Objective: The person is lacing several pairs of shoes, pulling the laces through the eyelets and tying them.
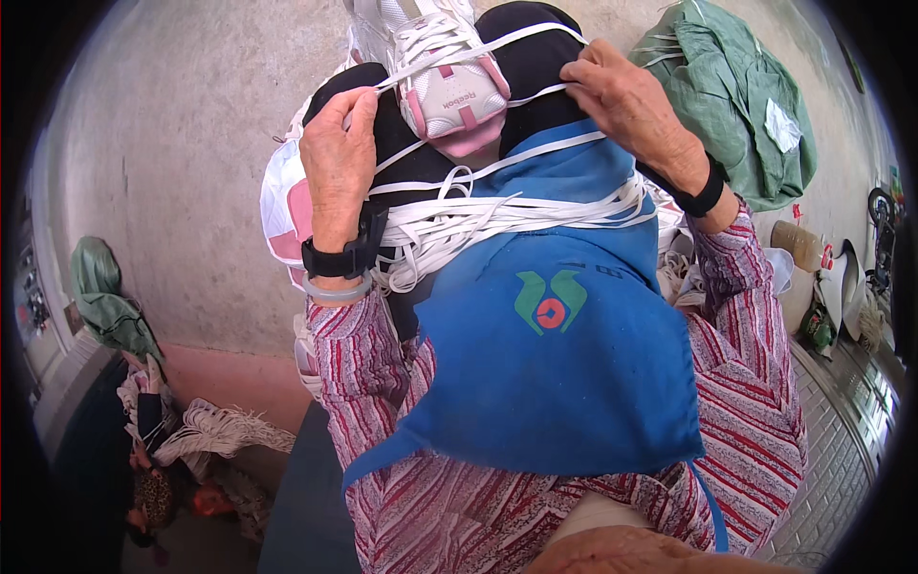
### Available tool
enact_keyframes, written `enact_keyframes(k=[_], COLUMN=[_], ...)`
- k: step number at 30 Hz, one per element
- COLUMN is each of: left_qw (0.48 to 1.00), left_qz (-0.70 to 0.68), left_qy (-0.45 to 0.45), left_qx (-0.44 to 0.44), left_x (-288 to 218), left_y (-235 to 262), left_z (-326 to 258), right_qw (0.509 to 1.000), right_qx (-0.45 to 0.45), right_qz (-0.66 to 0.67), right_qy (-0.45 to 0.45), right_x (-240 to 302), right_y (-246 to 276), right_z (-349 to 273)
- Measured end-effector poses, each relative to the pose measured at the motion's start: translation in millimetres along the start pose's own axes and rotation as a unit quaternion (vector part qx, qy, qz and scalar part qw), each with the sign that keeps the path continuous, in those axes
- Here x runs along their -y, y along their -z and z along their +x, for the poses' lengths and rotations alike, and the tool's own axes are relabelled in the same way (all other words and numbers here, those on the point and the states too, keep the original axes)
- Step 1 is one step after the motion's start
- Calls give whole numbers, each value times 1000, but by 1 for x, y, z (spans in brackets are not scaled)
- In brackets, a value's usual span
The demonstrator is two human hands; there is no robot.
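Note:
A white and pink sneaker (457, 100) rests between my knees, its toe pointing toward me. White shoelace (524, 36) runs across the shoe and is threaded through its upper part. My left hand (339, 139) pinches a lace beside the shoe's left side. Off to the right, my right hand (626, 100) pinches lace between thumb and fingers, with strands stretched toward the shoe. A bundle of loose white laces (516, 215) lies across my lap, on the blue apron (564, 383). Black wristbands are on both wrists.
More white and pink shoes (287, 201) lie by my left leg. A green sack (732, 105) stands at the right; another green sack (110, 292) is at the far left. Another person (172, 488) sits at lower left beside a bunch of white laces (225, 430).

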State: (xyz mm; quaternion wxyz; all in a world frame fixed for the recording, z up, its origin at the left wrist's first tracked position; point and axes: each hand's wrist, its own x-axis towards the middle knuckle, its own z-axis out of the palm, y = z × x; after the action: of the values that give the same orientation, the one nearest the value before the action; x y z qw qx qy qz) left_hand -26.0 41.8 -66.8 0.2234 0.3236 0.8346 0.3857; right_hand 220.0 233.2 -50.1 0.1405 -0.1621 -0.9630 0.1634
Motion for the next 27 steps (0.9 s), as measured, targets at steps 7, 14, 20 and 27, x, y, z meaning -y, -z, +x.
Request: enact_keyframes(k=[7,14,20,27], left_qw=[999,999,988,995], left_qz=[-43,-30,-135,42], left_qy=[-28,-8,52,-33], left_qx=[0,23,57,84], left_x=[1,-2,-10,-14], left_y=[-2,-1,-3,5], left_z=[7,16,22,29], right_qw=[998,999,996,998], right_qx=[59,34,63,56], right_qz=[-10,21,-53,-34], right_qy=[30,15,32,-11], right_x=[22,6,5,-4], right_y=[-31,-23,-25,-25], right_z=[4,6,11,25])
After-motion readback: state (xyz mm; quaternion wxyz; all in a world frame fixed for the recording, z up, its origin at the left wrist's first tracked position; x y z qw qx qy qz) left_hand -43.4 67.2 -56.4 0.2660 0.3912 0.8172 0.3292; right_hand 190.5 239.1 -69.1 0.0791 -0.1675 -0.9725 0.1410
